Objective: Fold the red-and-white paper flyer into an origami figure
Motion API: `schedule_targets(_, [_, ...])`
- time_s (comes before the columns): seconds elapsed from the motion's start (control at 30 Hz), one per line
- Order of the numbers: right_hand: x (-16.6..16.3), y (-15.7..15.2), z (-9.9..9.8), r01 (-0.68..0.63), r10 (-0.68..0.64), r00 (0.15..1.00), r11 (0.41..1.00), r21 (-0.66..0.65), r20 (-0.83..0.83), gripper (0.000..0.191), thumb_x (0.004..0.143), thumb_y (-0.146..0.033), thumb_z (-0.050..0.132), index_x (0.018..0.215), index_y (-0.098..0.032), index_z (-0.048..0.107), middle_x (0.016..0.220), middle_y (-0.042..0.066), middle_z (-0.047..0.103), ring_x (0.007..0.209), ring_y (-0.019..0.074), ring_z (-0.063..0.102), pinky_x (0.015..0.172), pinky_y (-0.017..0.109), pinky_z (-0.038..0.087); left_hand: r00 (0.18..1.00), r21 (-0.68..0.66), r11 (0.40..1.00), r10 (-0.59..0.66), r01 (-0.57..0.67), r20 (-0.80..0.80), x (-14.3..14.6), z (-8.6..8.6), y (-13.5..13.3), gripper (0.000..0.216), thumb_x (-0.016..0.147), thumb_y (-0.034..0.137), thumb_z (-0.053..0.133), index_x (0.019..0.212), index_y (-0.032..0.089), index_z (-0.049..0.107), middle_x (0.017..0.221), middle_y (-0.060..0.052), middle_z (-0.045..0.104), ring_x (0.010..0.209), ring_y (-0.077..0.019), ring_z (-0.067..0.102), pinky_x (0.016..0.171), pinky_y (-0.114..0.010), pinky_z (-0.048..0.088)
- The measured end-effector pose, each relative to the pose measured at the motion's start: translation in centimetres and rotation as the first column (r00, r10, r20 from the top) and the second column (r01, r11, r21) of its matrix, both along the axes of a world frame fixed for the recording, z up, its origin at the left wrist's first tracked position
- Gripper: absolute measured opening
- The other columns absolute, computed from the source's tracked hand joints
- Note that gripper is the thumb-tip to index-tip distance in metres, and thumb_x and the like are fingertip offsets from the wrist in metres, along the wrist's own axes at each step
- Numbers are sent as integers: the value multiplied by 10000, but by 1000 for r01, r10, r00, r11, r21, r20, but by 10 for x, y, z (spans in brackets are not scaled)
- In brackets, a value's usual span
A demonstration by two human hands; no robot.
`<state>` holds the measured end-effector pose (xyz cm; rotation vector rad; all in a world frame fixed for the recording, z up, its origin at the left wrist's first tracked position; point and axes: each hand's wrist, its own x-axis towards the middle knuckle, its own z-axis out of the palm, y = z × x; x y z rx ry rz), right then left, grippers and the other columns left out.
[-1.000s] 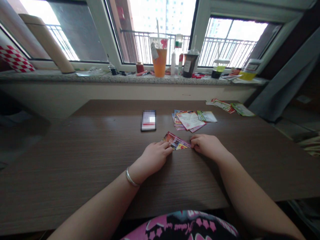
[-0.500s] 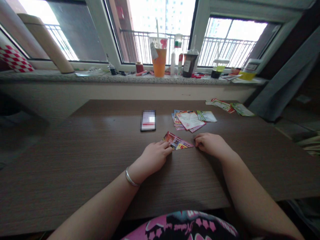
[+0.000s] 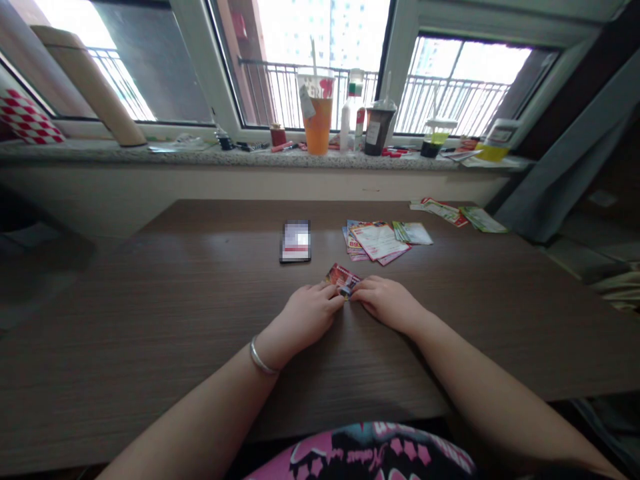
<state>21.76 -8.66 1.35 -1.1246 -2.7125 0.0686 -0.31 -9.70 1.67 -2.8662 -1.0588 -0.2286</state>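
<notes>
A small colourful printed paper (image 3: 342,273), folded to a pointed shape, lies on the table in front of me. On its left end rest the bent fingers of my left hand (image 3: 311,311), which wears a silver bangle (image 3: 261,356). My right hand (image 3: 387,301) is closed with its fingertips on the paper's right part, covering much of it. The two hands' fingertips nearly meet at the lower edge. How the paper is folded beneath the fingers is hidden.
A phone (image 3: 295,241) lies beyond my left hand. Behind my right hand is a pile of printed leaflets (image 3: 380,240), with more leaflets (image 3: 445,212) at the back right. Drink cups, such as an orange one (image 3: 318,123), and bottles stand on the windowsill (image 3: 190,157).
My right hand has moved left from beside the paper's right tip onto the paper, now covering its right part. My left hand has stayed in place on the paper.
</notes>
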Motion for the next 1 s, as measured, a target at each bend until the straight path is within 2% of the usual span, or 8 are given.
schedule_targets(0.1, [-3, 0, -1, 10, -11, 999, 1000, 19, 31, 236, 930, -183, 479, 1036, -225, 686, 1088, 55, 685, 1001, 185, 573, 886, 308, 455, 1000, 9, 1000, -10, 10, 2, 1, -1, 1, 213, 884, 150, 486, 1050, 187, 614, 1105, -74, 634, 1007, -228, 603, 842, -364, 516])
schedule_targets(0.2, [-4, -2, 2, 47, -51, 995, 998, 49, 81, 221, 928, -187, 476, 1018, -199, 677, 1080, 80, 676, 1005, 196, 565, 887, 317, 459, 999, 27, 999, -23, 22, 33, 2, -4, 2, 271, 907, 172, 476, 1152, 197, 589, 1177, -80, 620, 1056, -230, 593, 905, -389, 495])
schedule_targets(0.3, [-7, -4, 4, 83, -88, 991, 995, 57, 100, 204, 923, -194, 478, 992, -170, 669, 1062, 99, 668, 1017, 205, 561, 891, 319, 462, 997, 40, 999, -23, 20, 68, 4, -8, 4, 300, 933, 217, 455, 1211, 221, 568, 1232, -74, 604, 1117, -241, 569, 991, -447, 437])
schedule_targets(0.47, [-8, -4, 2, 81, -87, 991, 995, 55, 102, 221, 937, -220, 460, 1011, -180, 665, 1072, 86, 666, 1009, 205, 567, 872, 319, 474, 997, 45, 999, -13, 10, 78, 6, -12, 7, 296, 930, 228, 452, 1198, 243, 576, 1243, -53, 604, 1170, -236, 540, 1088, -514, 315])
schedule_targets(0.73, [-10, -4, 4, 111, -117, 988, 992, 61, 106, 231, 927, -221, 481, 1057, -196, 670, 1123, 72, 661, 1037, 210, 563, 879, 313, 470, 998, 67, 998, -7, 2, 70, 9, -10, 8, 286, 908, 228, 487, 1174, 241, 590, 1212, -61, 618, 1168, -234, 534, 1092, -487, 300])
schedule_targets(1.0, [-11, -7, 8, 148, -154, 981, 987, 58, 116, 257, 944, -236, 437, 1032, -210, 678, 1096, 66, 663, 996, 207, 566, 827, 306, 469, 999, 116, 993, -17, 12, 37, 3, -7, 10, 261, 915, 217, 487, 1151, 262, 587, 1227, -28, 630, 1133, -228, 561, 1104, -542, 238])
